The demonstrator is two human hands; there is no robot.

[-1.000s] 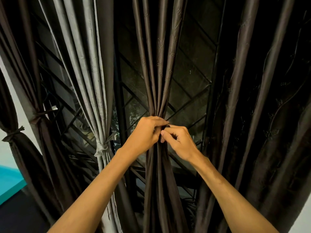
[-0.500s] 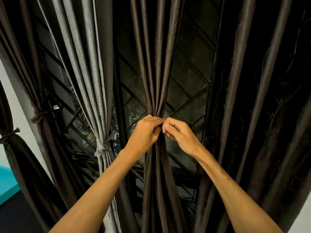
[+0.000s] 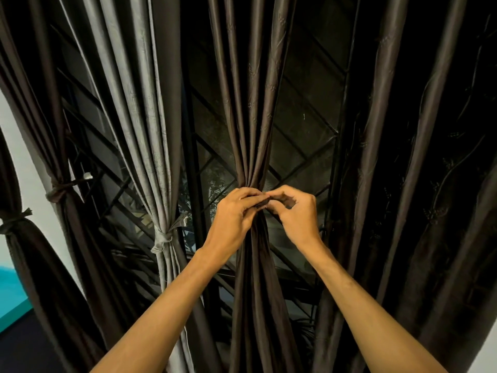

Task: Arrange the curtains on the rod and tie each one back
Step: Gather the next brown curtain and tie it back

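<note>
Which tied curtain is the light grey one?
The grey curtain just left of the left hand, with a matching grey tie; the other two tied curtains are dark brown.

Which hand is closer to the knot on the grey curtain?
Left. The left hand grips the brown curtain, just right of the grey knot. The right hand pinches the tie on that curtain's far side, farther from the knot.
</note>
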